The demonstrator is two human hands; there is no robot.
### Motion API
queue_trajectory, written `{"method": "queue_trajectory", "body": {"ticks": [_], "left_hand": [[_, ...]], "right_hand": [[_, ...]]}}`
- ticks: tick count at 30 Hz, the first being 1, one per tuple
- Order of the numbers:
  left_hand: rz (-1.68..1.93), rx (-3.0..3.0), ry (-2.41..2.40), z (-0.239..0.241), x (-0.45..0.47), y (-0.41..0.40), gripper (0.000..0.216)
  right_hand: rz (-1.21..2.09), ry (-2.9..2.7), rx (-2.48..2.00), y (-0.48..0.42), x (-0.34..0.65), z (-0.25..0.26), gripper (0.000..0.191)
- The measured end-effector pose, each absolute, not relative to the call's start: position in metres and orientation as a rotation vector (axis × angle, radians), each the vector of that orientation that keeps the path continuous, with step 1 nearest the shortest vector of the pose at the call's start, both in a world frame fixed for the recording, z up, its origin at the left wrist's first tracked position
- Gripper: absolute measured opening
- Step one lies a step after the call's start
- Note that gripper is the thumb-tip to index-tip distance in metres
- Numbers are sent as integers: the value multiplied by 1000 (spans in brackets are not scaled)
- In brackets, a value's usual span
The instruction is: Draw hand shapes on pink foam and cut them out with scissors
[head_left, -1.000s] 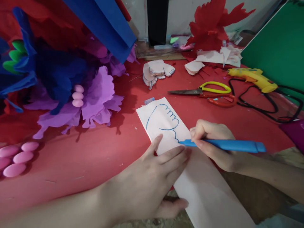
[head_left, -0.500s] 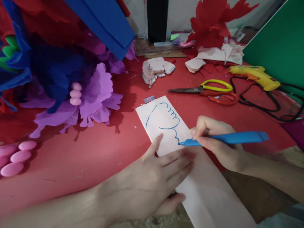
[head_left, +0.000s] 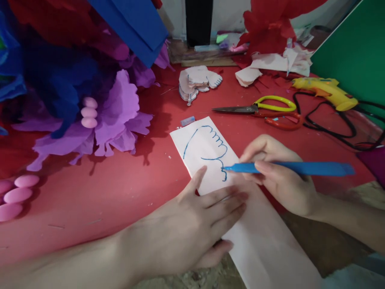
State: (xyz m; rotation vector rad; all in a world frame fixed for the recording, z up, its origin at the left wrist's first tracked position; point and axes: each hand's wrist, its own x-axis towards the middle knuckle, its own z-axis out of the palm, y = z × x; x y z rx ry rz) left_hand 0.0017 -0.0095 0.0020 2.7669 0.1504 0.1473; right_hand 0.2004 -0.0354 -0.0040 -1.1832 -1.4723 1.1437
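A long folded strip of pale pink paper (head_left: 192, 138) lies on the red tabletop and hangs over its front edge. Blue lines on it form a scalloped, petal-like outline. My left hand (head_left: 198, 224) rests flat across the strip below the drawing, fingers stretched out. In my right hand (head_left: 279, 176) is a blue felt-tip pen (head_left: 313, 168), pinched between thumb and fingers. Its tip is at the wavy line on the right part of the drawing. A small blue pen cap (head_left: 188, 121) lies by the strip's top edge.
Scissors (head_left: 255, 108) and a yellow glue gun (head_left: 327, 91) with a black cord lie at the right. Behind the strip is a stack of cut paper shapes (head_left: 198, 82). Purple paper petals (head_left: 120, 104) and pink ovals (head_left: 18, 195) fill the left. A green board (head_left: 355, 52) stands back right.
The pen tip has moved up from the lower end of the wavy line, which now curls a bit further at its bottom. My left hand stays in place on the paper.
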Motion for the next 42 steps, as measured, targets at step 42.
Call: {"method": "queue_trajectory", "body": {"ticks": [42], "left_hand": [[130, 3118, 823, -1, -3, -38, 64]], "right_hand": [[1010, -1781, -1242, -39, 203, -1, 17]]}}
